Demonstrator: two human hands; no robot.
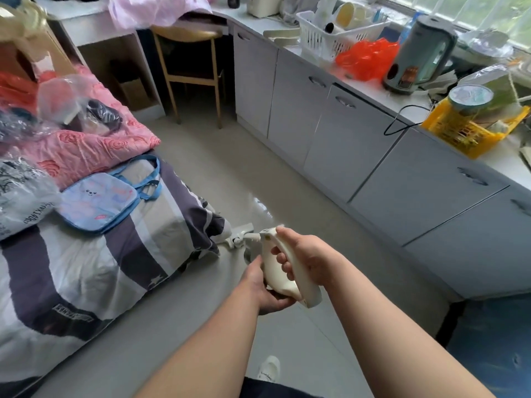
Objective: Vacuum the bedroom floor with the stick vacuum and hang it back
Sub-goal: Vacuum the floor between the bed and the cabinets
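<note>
Beside the striped bed (115, 254), hands (265, 288) (307, 254) grip the curved (glossy cream) vacuum (268, 254)

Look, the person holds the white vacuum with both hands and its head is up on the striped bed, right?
Not quite. In the head view, the left hand and right hand do hold the white vacuum, but its head is down on the floor, next to the corner of the striped bed, not up on it.
</note>
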